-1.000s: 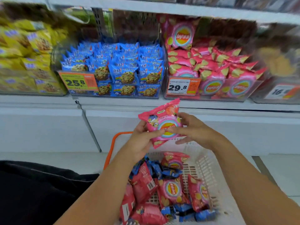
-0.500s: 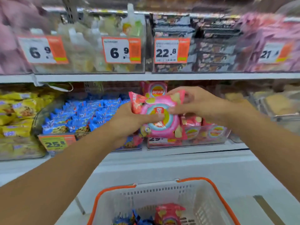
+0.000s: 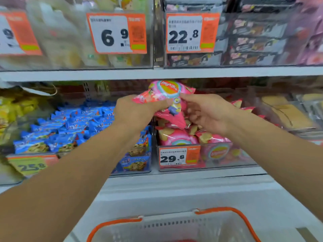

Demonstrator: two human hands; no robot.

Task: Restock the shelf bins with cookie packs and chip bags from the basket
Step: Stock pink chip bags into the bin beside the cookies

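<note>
A pink chip bag (image 3: 167,95) hangs over the clear bin (image 3: 227,159) of pink chip bags on the middle shelf. My left hand (image 3: 138,112) grips the bag's left edge. My right hand (image 3: 206,112) pinches its right edge with thumb and forefinger, the other fingers loosely spread. The bin below holds several pink chip bags (image 3: 178,137). To its left a bin of blue cookie packs (image 3: 83,130) stands full. The white basket (image 3: 174,226) with orange handles sits at the bottom; its contents are almost wholly out of view.
A shelf board (image 3: 157,74) runs just above the held bag. The upper shelf carries clear bins with price tags 6.9 (image 3: 115,34) and 22.8 (image 3: 188,34). Yellow packs (image 3: 15,110) fill the bin at far left, tan packs (image 3: 286,112) the one at right.
Both hands have carried the chip bag up from the basket and forward over the pink chip bin. The view has risen; the basket has dropped to the frame's bottom edge.
</note>
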